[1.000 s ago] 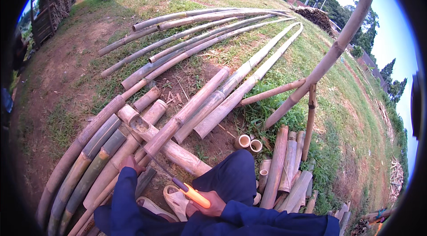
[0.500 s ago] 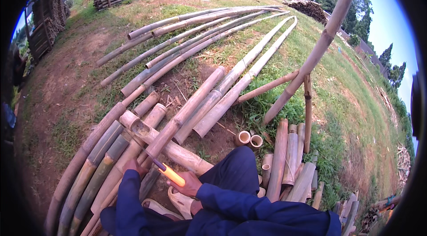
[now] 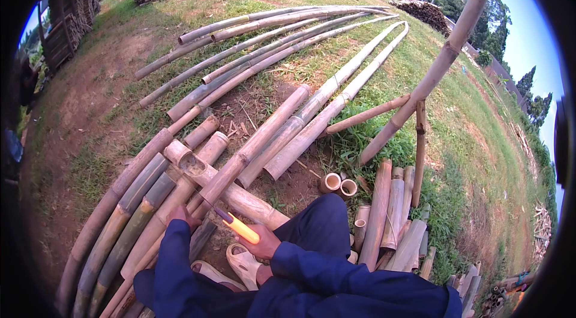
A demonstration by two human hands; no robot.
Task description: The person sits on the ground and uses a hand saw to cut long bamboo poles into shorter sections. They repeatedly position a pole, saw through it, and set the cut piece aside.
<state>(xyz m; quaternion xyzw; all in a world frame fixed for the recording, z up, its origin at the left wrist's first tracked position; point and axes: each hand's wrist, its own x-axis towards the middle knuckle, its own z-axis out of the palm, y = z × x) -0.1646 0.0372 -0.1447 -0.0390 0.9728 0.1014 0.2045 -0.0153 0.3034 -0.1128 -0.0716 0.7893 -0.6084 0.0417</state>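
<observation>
In my right hand [image 3: 264, 245] is a hand saw [image 3: 243, 231] with a yellow handle, the fingers wrapped round it. Its thin blade points up and left, against the near part of a brown bamboo pole [image 3: 264, 137]. My left hand [image 3: 183, 216] is closed on the near end of that pole, to the left of the blade; its fingers are partly hidden. Beneath the pole, crossing it, lies a thick pale bamboo piece [image 3: 252, 205] with a notch cut near its far left end.
Long bamboo poles [image 3: 252, 57] fan out ahead over grass. More poles [image 3: 129, 210] lie at my left. Short cut lengths [image 3: 378, 216] and two hollow bamboo cups [image 3: 330, 183] are at my right. A slanting bamboo post [image 3: 441, 69] rises at the right.
My right hand has drawn the saw slightly back and to the right relative to the pole. My left hand stays on the pole. The whole view has shifted a little.
</observation>
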